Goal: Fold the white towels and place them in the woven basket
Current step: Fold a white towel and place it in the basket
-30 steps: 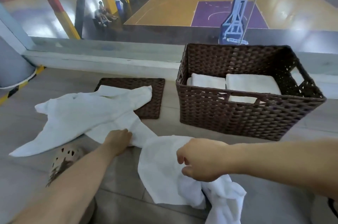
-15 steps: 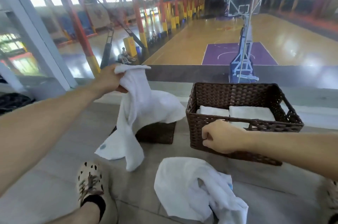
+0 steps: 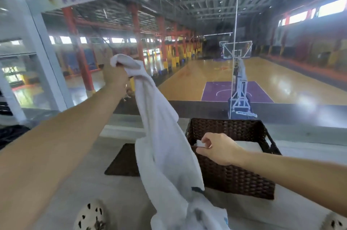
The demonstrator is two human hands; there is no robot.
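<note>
My left grip [image 3: 114, 77] clamps the soft white towel [image 3: 159, 135] high, cloth draping limp; right grip [image 3: 217, 148] loosely curled, empty, over the brown woven basket [image 3: 234, 179] rim.

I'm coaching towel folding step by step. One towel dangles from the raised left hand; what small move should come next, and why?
Probably bring the right hand across to pinch a free edge of the towel. The left hand grips only one bunched corner, so the towel hangs twisted and needs spreading first. The right hand seems free, in front of the basket.
</note>
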